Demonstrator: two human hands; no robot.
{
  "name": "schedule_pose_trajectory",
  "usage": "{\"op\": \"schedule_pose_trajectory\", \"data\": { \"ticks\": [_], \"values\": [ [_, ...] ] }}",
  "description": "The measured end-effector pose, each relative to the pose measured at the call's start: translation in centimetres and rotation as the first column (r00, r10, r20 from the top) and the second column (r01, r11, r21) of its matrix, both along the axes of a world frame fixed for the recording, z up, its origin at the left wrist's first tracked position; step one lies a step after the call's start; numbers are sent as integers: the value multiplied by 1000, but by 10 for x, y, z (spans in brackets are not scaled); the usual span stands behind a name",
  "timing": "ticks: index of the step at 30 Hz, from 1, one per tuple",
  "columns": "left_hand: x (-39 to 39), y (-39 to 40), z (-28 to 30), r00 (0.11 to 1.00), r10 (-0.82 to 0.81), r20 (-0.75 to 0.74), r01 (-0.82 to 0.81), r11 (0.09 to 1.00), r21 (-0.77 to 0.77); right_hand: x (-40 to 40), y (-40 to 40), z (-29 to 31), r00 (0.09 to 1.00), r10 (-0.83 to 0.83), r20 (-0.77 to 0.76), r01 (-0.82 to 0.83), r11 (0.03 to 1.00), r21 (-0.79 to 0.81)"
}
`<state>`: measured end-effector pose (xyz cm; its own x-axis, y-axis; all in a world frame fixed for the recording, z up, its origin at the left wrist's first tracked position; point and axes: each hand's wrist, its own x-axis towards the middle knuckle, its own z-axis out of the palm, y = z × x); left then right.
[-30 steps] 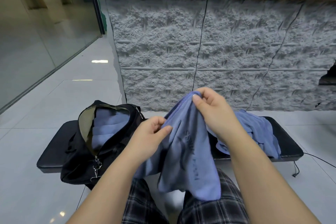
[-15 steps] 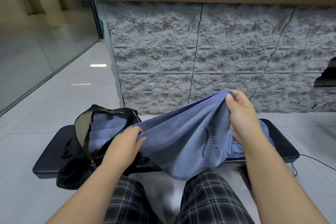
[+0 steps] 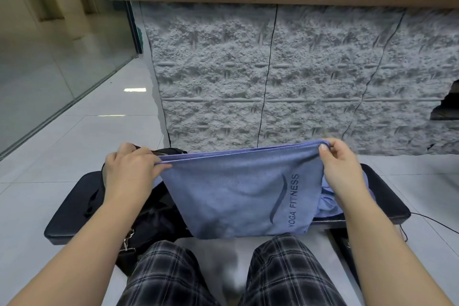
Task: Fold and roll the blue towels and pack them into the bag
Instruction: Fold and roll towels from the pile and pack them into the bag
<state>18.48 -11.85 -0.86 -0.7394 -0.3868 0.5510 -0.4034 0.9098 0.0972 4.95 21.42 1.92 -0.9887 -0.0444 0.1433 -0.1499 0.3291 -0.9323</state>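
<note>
A blue towel [image 3: 238,196] printed "YOGA FITNESS" hangs doubled over and stretched taut between my hands, above the black bench [image 3: 74,208]. My left hand [image 3: 131,171] pinches its top left corner. Its top right corner is pinched by my right hand [image 3: 340,169]. The black bag [image 3: 154,221] sits on the bench's left part, mostly hidden behind my left arm and the towel. More blue towels [image 3: 330,204] lie crumpled on the bench behind my right wrist.
A rough grey stone wall [image 3: 273,77] with a wooden ledge rises just behind the bench. White tiled floor [image 3: 62,146] spreads to the left, bordered by a glass partition. A thin black cable [image 3: 432,221] trails on the floor at right. My knees in plaid trousers fill the bottom.
My hands have moved apart, the left going left and up, and pulled the bunched towel out flat and taut. The view has tilted down, and the towel now covers the bag's opening.
</note>
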Motion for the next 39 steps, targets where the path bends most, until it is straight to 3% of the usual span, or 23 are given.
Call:
{"op": "schedule_pose_trajectory", "data": {
  "ticks": [2, 4, 7, 10, 13, 16, 21, 27, 30, 33, 35, 39],
  "values": [
    [4, -4, 2, 999, -35, 21, 33, 997, 69, 1, 1, 0, 1000, -6, -5, 6, 1000, 24],
    [6, -11, 2, 985, -170, 7, 168, 978, 123, 2, 2, 0, 1000, -3, -20, 4, 998, 56],
    [10, -11, 4, 942, -326, -82, 335, 892, 303, 1, 4, 2, 998, -28, -56, 34, 994, 106],
    [15, 0, 2, 934, -260, -246, 350, 808, 474, 0, 5, 2, 996, -56, -76, 67, 986, 155],
    [13, 6, -7, 921, -154, -357, 363, 668, 650, 0, 4, 1, 996, -66, -62, 75, 985, 156],
    [10, 8, -11, 922, -99, -375, 356, 601, 716, 1, 3, 2, 997, -66, -44, 72, 981, 181],
    [8, 20, -11, 948, -20, -318, 270, 582, 767, 3, -3, 5, 999, -26, -46, 36, 971, 235],
    [1, 28, 6, 906, 140, -400, 365, 220, 905, -1, -19, 19, 995, -66, -71, 84, 949, 304],
    [1, 43, 32, 892, 81, -446, 450, -58, 891, 3, -29, 31, 996, -47, -73, 68, 949, 308],
    [7, 65, 56, 858, -15, -513, 501, -195, 843, 14, -41, 41, 996, 42, -77, -17, 954, 300],
    [11, 78, 64, 834, -76, -547, 527, -183, 830, 22, -50, 44, 992, 101, -81, -79, 966, 245],
    [13, 96, 67, 801, -248, -545, 557, -26, 830, 39, -66, 42, 971, 236, -38, -237, 972, -8]
  ]
}}
